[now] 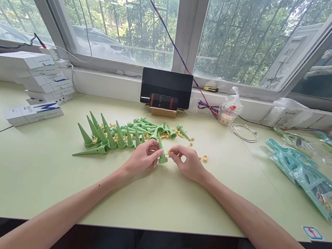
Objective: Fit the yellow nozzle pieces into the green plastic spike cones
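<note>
My left hand point(147, 155) is closed on a green plastic spike point(162, 157), a hollow cone held point up with its wide collar low over the table. Close by on the right, my right hand point(188, 161) pinches a small yellow plastic piece point(168, 153) against the side of that spike. Whether the piece has entered the spike I cannot tell. Left of my hands, several green spikes point(111, 138) stand upright in a row, and one spike point(92, 150) lies on its side in front. Behind, more green spikes point(143, 127) lie heaped among small yellow pieces.
A tablet point(166, 84) with a phone point(163, 101) before it stands at the window. White boxes point(36, 112) are stacked at left. A plastic bag point(230, 109), a white cable point(243, 133) and bagged turquoise tools point(310, 173) lie right. Loose yellow pieces point(205, 158) lie beyond my right hand.
</note>
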Tool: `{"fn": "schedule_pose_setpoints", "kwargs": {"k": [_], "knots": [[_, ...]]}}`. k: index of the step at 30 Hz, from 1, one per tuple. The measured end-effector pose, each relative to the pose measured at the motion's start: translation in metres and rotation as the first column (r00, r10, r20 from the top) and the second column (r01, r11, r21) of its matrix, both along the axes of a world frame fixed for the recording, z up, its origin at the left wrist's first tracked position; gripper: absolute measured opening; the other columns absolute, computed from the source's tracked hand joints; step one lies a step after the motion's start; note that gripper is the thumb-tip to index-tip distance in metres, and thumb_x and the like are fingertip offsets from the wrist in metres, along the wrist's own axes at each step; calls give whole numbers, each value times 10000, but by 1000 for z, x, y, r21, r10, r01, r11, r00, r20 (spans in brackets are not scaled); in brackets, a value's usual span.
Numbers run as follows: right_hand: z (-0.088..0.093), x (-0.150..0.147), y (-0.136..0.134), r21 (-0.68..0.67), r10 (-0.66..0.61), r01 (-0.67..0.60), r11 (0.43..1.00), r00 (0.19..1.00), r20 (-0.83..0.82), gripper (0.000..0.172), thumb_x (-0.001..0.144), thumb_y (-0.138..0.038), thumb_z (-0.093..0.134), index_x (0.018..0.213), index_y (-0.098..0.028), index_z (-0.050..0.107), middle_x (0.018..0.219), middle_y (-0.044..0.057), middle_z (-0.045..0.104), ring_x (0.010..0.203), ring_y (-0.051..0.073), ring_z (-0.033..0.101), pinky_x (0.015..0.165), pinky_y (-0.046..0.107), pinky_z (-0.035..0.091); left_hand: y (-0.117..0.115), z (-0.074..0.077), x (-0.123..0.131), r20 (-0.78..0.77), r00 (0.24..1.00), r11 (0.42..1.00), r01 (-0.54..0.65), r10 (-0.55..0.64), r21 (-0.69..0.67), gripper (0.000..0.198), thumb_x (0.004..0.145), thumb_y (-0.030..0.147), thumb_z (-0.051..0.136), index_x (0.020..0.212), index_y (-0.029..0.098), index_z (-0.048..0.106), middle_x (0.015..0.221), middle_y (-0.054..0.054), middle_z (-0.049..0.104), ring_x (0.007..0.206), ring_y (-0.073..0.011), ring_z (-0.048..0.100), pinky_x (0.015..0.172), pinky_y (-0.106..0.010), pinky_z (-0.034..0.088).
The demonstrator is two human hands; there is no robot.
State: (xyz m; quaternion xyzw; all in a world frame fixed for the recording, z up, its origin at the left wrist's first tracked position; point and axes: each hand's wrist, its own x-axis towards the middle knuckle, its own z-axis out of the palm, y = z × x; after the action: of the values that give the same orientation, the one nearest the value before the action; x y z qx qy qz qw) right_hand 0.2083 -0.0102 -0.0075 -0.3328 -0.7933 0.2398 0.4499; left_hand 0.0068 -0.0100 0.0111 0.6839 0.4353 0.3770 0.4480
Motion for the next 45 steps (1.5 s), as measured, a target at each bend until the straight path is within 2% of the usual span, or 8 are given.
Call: {"fn": "schedule_pose_setpoints", "kwargs": {"k": [19,26,39,45], "knots": [[-3,0,3,-35,26,-26,999,1000,13,117,922,-265,576,932,-191,665,813,35,721,694,154,622,627,287,511,2,-2,-2,-5,1000,1000,-18,18,0,245,877,409,597,849,214,452,575,62,538,391,-75,460,378,-201,364],[-4,1,4,-87,54,-51,995,998,23,102,920,-248,568,908,-187,648,806,31,715,709,160,634,644,291,505,3,-3,-1,-5,1000,1000,-26,26,13,236,886,395,595,858,212,449,637,58,554,400,-66,483,374,-194,362],[-9,3,7,-134,54,-46,990,997,55,81,930,-207,559,888,-181,622,786,26,710,692,147,640,688,277,492,3,-8,-3,-31,999,996,21,-18,92,218,904,379,588,888,207,456,740,47,562,447,-55,532,388,-173,393],[-10,3,7,-146,47,-35,989,996,79,95,938,-226,556,878,-182,617,746,16,698,656,140,614,677,277,485,3,-8,-3,-48,999,994,18,-13,107,216,905,377,585,886,207,453,715,52,551,451,-59,528,404,-178,409]]}}
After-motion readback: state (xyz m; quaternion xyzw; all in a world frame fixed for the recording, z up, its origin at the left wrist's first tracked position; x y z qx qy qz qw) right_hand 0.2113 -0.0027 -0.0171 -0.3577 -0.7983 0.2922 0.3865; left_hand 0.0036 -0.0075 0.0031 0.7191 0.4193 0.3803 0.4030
